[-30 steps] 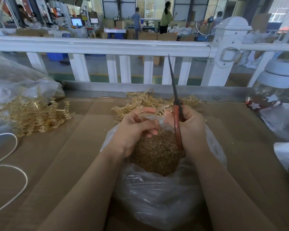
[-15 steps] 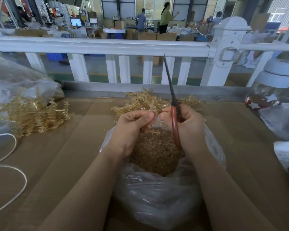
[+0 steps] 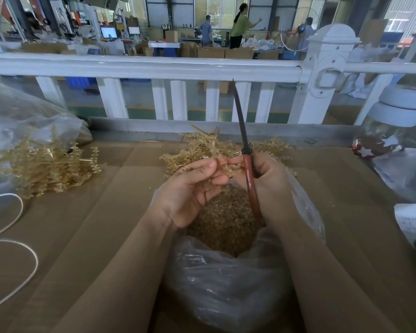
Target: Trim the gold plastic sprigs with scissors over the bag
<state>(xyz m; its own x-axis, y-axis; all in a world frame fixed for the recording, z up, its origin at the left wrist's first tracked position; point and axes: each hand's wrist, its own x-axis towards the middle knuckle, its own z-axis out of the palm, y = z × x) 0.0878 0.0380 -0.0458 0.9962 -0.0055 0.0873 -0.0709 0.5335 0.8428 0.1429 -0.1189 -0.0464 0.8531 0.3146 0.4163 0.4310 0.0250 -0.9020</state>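
The left hand [image 3: 190,188] pinches a gold sprig [image 3: 222,168] above the open bag [image 3: 226,284]. The right hand [image 3: 269,183] grips the scissors [image 3: 246,159], blades together and pointing up. Before cutting, it is better to keep the sprig over the bag mouth, so the trimmings fall inside.

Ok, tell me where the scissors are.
Head view, centre: the scissors stand upright in the right hand, blades closed, above the open bag.
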